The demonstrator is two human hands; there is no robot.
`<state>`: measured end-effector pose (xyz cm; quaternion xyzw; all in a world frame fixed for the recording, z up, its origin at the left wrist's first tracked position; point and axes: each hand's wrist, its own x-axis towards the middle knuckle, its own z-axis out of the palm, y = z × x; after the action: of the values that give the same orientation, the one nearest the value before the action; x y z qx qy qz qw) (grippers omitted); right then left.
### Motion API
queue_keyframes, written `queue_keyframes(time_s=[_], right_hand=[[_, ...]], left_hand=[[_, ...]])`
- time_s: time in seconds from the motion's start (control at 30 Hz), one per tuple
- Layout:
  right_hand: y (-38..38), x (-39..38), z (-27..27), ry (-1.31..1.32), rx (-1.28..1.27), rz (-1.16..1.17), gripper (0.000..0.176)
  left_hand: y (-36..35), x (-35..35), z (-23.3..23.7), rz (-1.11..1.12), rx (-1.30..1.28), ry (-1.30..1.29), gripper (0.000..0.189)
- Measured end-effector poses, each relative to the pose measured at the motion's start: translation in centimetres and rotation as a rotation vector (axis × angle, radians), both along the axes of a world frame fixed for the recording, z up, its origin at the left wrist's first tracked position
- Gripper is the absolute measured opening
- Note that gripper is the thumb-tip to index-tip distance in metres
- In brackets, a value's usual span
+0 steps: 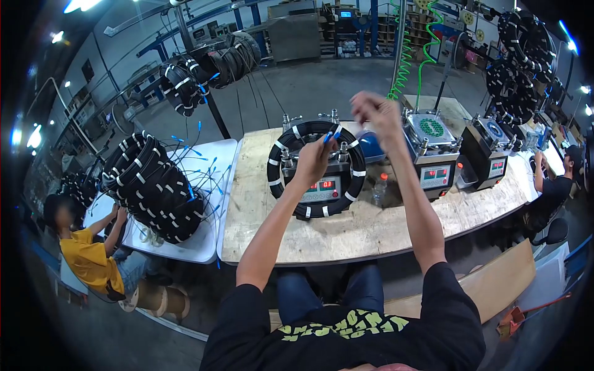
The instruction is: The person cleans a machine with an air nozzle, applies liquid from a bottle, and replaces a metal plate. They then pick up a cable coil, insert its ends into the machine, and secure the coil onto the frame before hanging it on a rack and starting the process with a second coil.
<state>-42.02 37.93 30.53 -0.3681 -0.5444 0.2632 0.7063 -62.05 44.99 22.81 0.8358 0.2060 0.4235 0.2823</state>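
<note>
A coil of black cable (272,174) bound with white ties stands upright against a machine with a red digital display (326,185). My left hand (314,162) is in front of the coil, its fingers closed round the cable's blue-tipped ends (332,136). These blue tips stick up above the fingers. My right hand (378,117) is raised to the right of the coil and clear of it. Motion smears its fingers, and nothing shows plainly in them. A blue rounded object (371,147) sits behind my right forearm, partly hidden.
Left on a white table (230,162) is a tall stack of black cable coils (151,188). Two more display machines (435,176) (495,167) and a clear bottle with an orange cap (380,188) share the wooden bench (260,238). Other people (93,256) (554,191) sit at both sides.
</note>
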Motion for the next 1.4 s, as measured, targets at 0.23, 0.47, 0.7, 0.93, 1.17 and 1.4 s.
queue_keyframes(time_s=[0.23,0.47,0.7,0.93,1.17,1.4], right_hand=[[-2.2,4.6,0.3,-0.130,-0.042,-0.096,0.019],[-10.2,10.8,-10.6,-0.327,-0.541,-0.118,0.020],[-21.4,26.4,-18.6,-0.498,-1.006,-0.118,0.020],[-22.9,39.5,-18.2,-0.504,-0.754,-1.120,0.025],[-17.6,35.7,-14.9,-0.613,-0.419,-1.235,0.040],[-5.7,17.0,-8.8,-0.587,-0.253,-0.568,0.029]], left_hand=[[-0.7,-1.0,0.4,-0.085,-0.091,-0.013,0.030],[1.3,-1.5,-1.5,-0.131,-0.150,-0.190,0.026],[0.6,-2.7,-0.2,-0.073,0.141,-0.141,0.017],[-0.3,-2.1,0.9,0.190,0.497,-0.016,0.028],[1.6,-2.8,1.3,0.076,0.268,-0.141,0.017],[4.6,-2.8,3.8,0.069,0.050,-0.196,0.034]])
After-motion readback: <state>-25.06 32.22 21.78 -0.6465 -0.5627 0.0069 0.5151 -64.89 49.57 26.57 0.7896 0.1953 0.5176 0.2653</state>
